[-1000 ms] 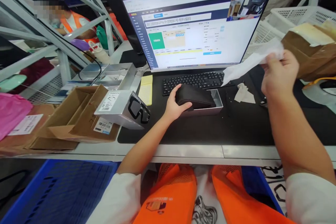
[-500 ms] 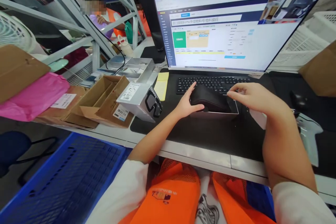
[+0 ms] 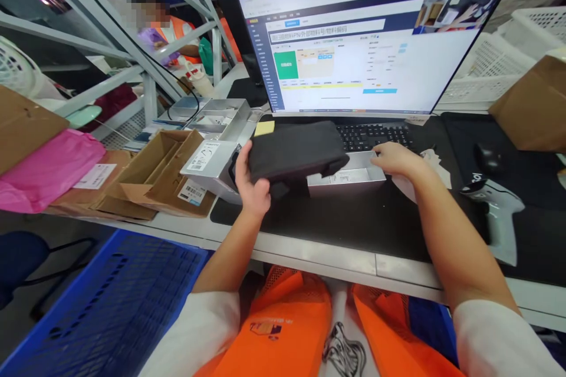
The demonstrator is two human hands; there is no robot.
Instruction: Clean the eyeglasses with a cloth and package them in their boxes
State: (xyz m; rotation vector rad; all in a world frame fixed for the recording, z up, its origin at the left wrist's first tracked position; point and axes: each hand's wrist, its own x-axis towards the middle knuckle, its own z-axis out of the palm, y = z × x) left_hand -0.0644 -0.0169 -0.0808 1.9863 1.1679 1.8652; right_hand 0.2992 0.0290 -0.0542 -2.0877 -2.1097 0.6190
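My left hand (image 3: 250, 185) grips a black soft case (image 3: 294, 153) by its left end and holds it above the black desk mat (image 3: 354, 218), left of an open silver box (image 3: 345, 177). My right hand (image 3: 393, 157) rests on the right edge of that silver box, fingers curled over its rim. A silver lid printed with black glasses (image 3: 207, 162) lies just behind the left hand. A crumpled white paper (image 3: 431, 159) sits by my right wrist.
A large monitor (image 3: 367, 41) and black keyboard (image 3: 375, 134) stand behind the box. Open cardboard boxes (image 3: 154, 174) and a pink bag (image 3: 48, 168) lie at left. A barcode scanner (image 3: 497, 212) and mouse (image 3: 486, 156) sit at right. A blue crate (image 3: 110, 306) is below; another person works far left.
My left hand lifted the black case out of the silver box and moved it left. My right hand dropped the white paper and came down onto the box's right edge.
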